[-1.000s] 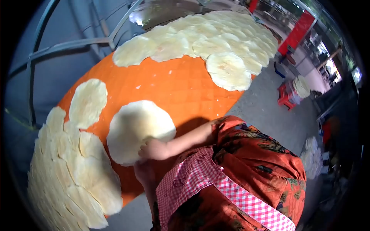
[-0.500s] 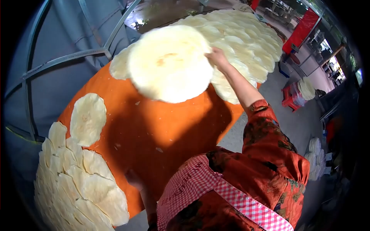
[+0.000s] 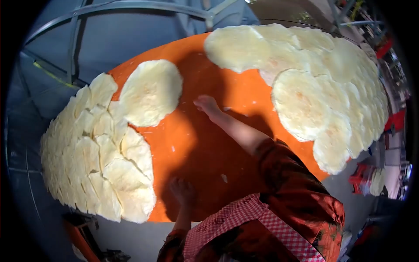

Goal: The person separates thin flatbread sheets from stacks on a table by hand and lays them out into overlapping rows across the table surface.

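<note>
Over the middle of an orange surface [image 3: 248,94], my right hand [image 3: 207,105] holds nothing; its fingers point left, toward a lone round flatbread [image 3: 150,93]. My left hand [image 3: 182,191] is in shadow near the front edge, fingers spread and nothing in it, to the right of the left-hand flatbreads. Many thin pale flatbreads [image 3: 89,150] overlap at the left. Another overlapping spread [image 3: 345,87] covers the right and back right, with one round flatbread [image 3: 301,105] lying on its inner edge.
Metal bars [image 3: 144,5] and a blue-grey sheet [image 3: 126,35] stand behind the surface. On the floor at the right is a red stool [image 3: 361,178] with pale round pieces beside it. A dark-framed orange object [image 3: 80,240] sits at the lower left.
The large flatbread that my right hand held up has left that hand, and one lies on the right-hand spread's inner edge. My right hand has moved back left. The view has turned left.
</note>
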Action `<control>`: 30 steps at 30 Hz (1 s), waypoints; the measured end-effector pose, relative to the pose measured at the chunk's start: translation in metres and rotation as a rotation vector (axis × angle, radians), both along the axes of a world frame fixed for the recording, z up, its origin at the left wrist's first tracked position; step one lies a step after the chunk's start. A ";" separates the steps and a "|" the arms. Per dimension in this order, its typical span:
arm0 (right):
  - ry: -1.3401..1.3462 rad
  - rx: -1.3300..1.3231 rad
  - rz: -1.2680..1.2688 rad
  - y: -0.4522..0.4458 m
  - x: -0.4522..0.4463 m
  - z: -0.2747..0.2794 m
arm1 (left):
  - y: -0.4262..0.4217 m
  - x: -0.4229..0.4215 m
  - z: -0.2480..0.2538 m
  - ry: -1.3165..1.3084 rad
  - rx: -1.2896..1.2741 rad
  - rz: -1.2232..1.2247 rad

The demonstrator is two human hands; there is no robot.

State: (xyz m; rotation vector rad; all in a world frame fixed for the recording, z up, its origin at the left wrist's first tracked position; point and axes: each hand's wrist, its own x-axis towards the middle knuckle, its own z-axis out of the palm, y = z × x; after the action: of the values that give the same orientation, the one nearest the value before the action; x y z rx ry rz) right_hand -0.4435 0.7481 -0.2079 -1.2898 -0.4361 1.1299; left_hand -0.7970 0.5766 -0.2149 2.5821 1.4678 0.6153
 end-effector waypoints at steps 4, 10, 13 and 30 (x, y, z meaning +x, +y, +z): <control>0.005 -0.168 -0.070 0.125 -0.041 0.007 | 0.004 0.001 0.010 -0.039 -0.065 0.023; -0.467 0.325 0.035 0.177 -0.048 0.090 | 0.003 -0.005 0.017 -0.178 -0.172 0.035; -0.643 0.600 0.296 0.188 -0.069 0.185 | 0.002 -0.012 0.027 -0.227 -0.161 0.004; -1.367 -0.209 0.905 -0.245 -0.229 0.137 | 0.058 -0.077 0.047 -1.928 -1.884 -0.413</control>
State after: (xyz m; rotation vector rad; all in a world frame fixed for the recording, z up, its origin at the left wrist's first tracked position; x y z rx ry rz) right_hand -0.6722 0.5032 -0.0712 -2.0097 -2.1043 0.8000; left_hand -0.8743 0.6348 -0.1682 0.1420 0.1480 0.6004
